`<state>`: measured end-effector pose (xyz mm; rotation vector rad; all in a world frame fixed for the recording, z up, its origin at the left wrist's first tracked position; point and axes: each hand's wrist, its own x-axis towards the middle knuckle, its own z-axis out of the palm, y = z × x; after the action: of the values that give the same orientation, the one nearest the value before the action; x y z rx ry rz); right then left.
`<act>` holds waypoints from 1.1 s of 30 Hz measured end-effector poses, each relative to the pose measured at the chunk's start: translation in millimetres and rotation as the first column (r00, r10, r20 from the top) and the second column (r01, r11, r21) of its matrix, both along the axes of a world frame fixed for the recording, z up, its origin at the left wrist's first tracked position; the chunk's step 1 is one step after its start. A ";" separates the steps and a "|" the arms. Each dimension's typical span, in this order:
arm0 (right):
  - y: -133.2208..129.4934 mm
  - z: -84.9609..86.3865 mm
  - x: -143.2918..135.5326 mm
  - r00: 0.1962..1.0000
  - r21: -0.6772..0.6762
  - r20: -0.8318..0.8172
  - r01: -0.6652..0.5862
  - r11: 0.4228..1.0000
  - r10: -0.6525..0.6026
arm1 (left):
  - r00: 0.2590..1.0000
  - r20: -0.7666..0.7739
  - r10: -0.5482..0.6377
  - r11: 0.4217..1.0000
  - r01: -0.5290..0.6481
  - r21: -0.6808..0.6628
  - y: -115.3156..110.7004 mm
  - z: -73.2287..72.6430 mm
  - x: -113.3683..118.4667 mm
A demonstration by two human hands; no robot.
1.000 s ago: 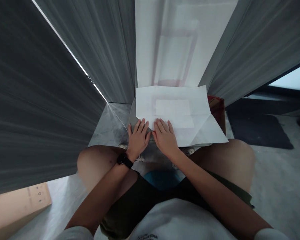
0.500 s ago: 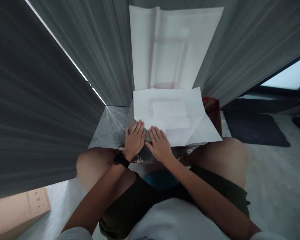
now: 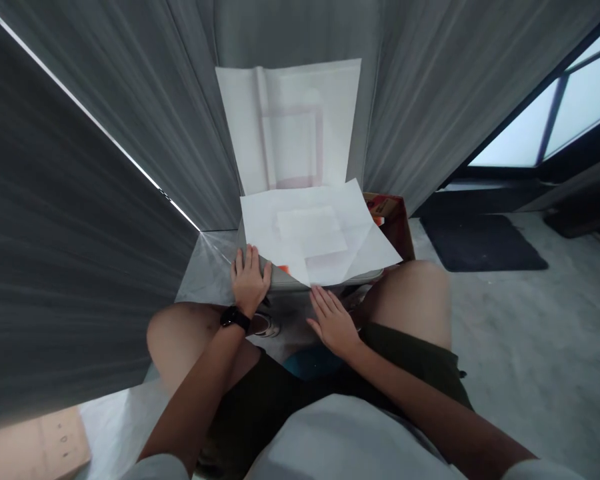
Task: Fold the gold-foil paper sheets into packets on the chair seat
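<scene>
both hands' fingers lie open: left hand [image 3: 250, 283] on the paper [image 3: 315, 233], red box [image 3: 391, 217] beside.

Right hand [image 3: 334, 323] now off the white paper [image 3: 315, 230], drawn back; left hand [image 3: 250, 283] shifted leftward.

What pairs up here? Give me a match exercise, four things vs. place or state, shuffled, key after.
Things:
1. left hand
2. right hand
3. white paper
4. dark mat

Places or states:
A. lies flat on the floor at the right, by the window
B. spread over the grey stool, one corner hanging past its near edge
C. open, fingers just below the paper's near corner
D. flat on the stool's left near corner, black watch on the wrist

Pairs: 1-D, 2-C, 3-B, 4-A
</scene>
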<state>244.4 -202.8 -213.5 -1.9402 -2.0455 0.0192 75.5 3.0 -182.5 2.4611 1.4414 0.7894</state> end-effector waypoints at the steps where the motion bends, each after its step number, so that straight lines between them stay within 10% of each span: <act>1: -12.6 -0.5 -2.5 0.998 0.004 -0.057 0.026 1.000 -0.026 | 1.000 0.019 -0.002 1.000 0.002 -0.021 2.9 -0.6 0.0; 6: -62.5 15.9 6.9 0.779 -0.046 -0.592 0.225 0.973 -0.208 | 0.966 0.257 0.032 0.994 -0.003 -0.113 12.2 10.1 -4.4; 10: -62.0 38.2 54.3 0.055 -0.309 -0.917 0.528 0.791 -0.395 | 0.817 0.530 0.228 0.969 -0.138 -0.203 -19.6 18.3 -3.6; 12: -49.1 47.7 81.6 -0.255 -0.426 -0.905 0.549 0.720 -0.341 | 0.693 0.578 0.431 0.858 -0.117 -0.499 -44.0 16.6 2.0; 14: -31.2 55.2 104.1 -0.323 -0.442 -0.896 0.568 0.694 -0.306 | 0.668 0.461 0.585 0.596 0.032 -0.802 -66.0 15.8 11.9; 16: -11.4 59.6 118.7 -0.159 -0.338 -0.936 0.654 0.677 -0.313 | 0.704 0.340 0.624 0.328 0.158 -0.931 -81.6 19.8 25.9; 18: 7.5 60.0 125.4 0.114 -0.153 -0.938 0.711 0.686 -0.327 | 0.721 0.308 0.620 0.211 0.226 -0.951 -90.1 28.1 41.8; 25: 58.0 43.0 138.2 0.848 0.110 -0.439 0.377 0.920 -0.295 | 0.653 0.385 0.652 0.323 0.220 -0.920 -95.9 33.6 75.0; 33: 53.8 39.1 144.4 0.979 0.125 -0.112 0.185 0.975 -0.172 | 0.703 0.434 0.563 0.461 0.168 -0.871 -92.7 22.7 59.4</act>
<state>388.7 -149.0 -174.4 -1.9891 -1.7555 -0.0599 134.9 -89.6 -159.8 1.0003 1.3326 0.6279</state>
